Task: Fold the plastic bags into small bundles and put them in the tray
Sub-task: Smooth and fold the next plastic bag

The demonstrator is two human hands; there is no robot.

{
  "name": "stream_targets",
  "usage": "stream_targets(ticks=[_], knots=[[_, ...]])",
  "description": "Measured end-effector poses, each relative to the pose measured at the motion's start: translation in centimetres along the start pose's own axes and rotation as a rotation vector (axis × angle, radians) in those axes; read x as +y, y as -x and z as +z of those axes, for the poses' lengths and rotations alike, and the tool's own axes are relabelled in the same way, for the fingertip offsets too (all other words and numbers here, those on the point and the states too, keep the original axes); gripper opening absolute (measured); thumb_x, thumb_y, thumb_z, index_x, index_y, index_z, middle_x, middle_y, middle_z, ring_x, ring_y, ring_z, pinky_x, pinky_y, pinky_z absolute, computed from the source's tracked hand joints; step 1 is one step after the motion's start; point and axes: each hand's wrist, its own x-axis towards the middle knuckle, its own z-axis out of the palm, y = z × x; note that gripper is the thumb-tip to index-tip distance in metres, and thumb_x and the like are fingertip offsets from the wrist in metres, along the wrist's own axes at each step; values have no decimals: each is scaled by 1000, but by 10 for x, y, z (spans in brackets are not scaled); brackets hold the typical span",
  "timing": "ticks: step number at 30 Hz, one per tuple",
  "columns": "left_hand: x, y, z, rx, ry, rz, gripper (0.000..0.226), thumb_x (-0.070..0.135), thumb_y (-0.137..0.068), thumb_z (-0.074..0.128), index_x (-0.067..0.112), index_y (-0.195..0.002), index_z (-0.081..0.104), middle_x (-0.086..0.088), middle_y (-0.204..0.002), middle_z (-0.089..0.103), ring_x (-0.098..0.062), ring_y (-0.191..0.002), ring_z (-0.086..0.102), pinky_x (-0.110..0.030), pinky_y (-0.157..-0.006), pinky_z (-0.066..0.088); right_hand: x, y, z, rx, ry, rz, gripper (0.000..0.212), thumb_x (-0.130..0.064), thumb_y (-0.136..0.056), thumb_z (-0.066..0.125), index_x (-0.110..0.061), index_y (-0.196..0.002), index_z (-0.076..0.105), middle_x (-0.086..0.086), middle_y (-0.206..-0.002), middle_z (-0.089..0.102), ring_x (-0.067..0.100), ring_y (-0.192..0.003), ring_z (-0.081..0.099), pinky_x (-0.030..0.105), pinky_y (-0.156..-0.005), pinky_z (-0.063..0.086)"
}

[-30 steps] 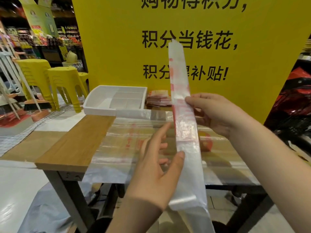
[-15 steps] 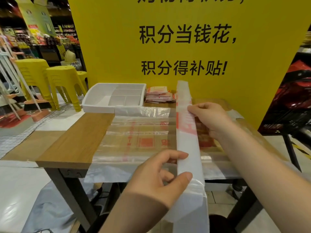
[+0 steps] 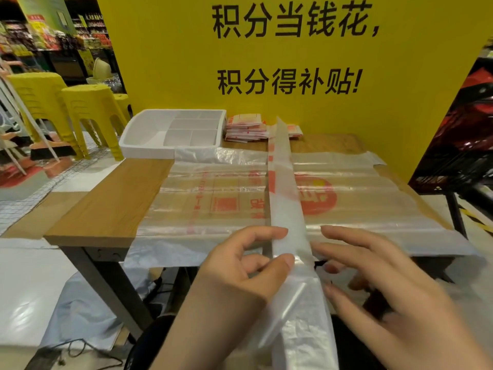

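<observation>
From the head view, we have laid the strip [image 3: 284,182] down along the table [image 3: 112,201], over the flat bags [image 3: 213,198]; it stood upright a second ago. Our left hand [image 3: 240,271] pinches its near end; our right hand [image 3: 373,276] has let go and is spread beside it. We judge the bundling can begin; the tray [image 3: 170,129] looks empty.
</observation>
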Motion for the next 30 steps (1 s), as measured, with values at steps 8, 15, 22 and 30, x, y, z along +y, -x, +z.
stream_targets(ticks=[8, 15, 22, 30], knots=[[-6, 8, 7, 50, -10, 86, 19, 38, -75, 70, 32, -93, 69, 7, -91, 76, -19, -84, 74, -32, -80, 55, -7, 24, 29, 67, -262, 152, 31, -28, -84, 76, -37, -113, 71, -18, -127, 63, 1, -118, 60, 13, -87, 47], [-18, 20, -17, -93, 134, -37, 41, 58, -81, 65, 20, -90, 79, 22, -132, 61, -14, -106, 70, -39, -66, 59, -13, 19, 38, 91, -376, 262, 34, -29, -82, 79, -37, -115, 70, -22, -119, 64, -2, -109, 63, 10, -79, 51], [-20, 42, -33, -278, -218, 215, 40, 2, -93, 52, 27, -119, 71, 18, -151, 43, -28, -119, 62, -58, -90, 53, -21, 18, 40, 100, -502, 306, 15, -34, -79, 70, -37, -93, 75, -22, -120, 67, -3, -107, 65, 12, -78, 54], [-24, 25, -15, 20, -433, 392, 24, 40, -85, 60, 46, -106, 72, 15, -118, 59, -16, -95, 67, -17, -70, 50, -17, 19, 36, 80, -535, 320, 25, -12, -77, 77, -33, -89, 74, -15, -117, 68, 5, -110, 65, 13, -77, 53]])
